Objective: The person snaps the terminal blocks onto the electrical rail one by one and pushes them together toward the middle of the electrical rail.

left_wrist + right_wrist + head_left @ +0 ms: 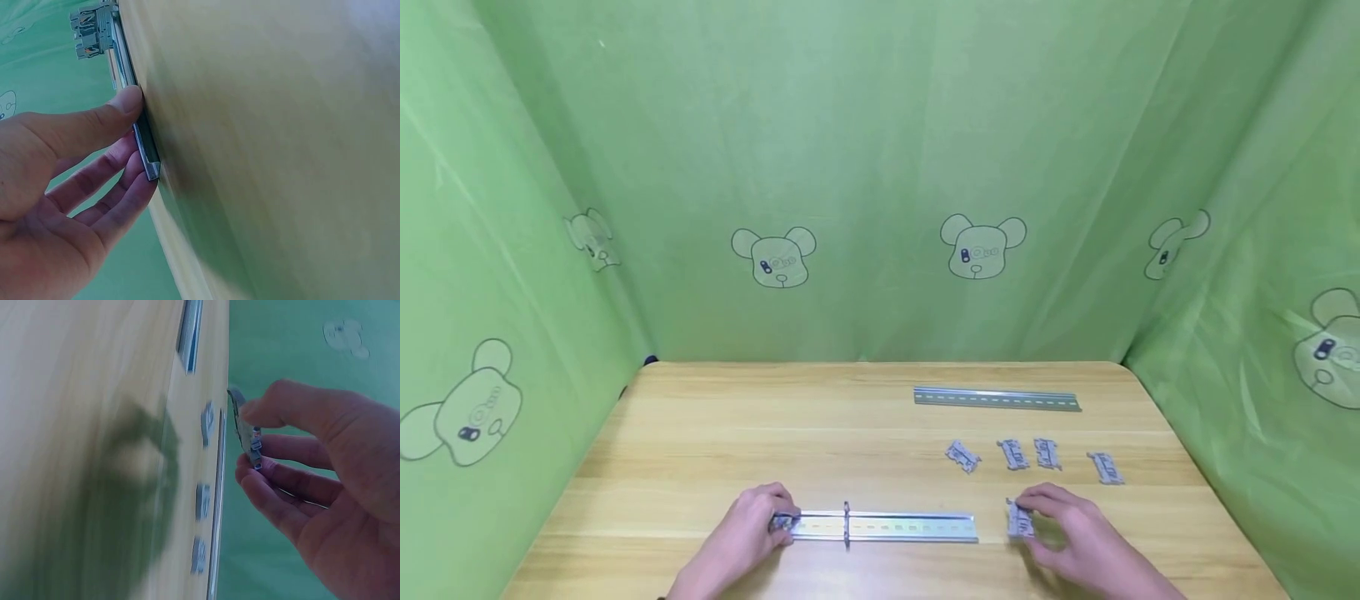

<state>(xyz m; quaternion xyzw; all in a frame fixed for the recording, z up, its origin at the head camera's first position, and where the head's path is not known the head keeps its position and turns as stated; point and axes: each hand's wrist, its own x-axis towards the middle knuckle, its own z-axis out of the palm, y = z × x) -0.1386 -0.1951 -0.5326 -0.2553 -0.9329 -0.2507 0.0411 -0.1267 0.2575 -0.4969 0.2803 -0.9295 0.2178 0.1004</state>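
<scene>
My left hand [751, 527] grips the left end of a slotted metal DIN rail [917, 527] lying along the near part of the table. In the left wrist view, the thumb presses one edge of the rail [145, 140] and the fingers curl under the other. A grey terminal block [847, 525] stands crosswise on that rail, a little right of the left hand. To the right of the rail's free end, my right hand [1078, 533] pinches another grey terminal block [1019, 520] between thumb and fingers. The right wrist view shows this block [245, 428] held above the table, edge-on.
Several loose terminal blocks [1013, 454] lie on the wooden table [737, 417] beyond the right hand. Behind them is a second DIN rail [996, 398]. Green curtains [865, 167] with bear-head prints enclose the table's back and sides.
</scene>
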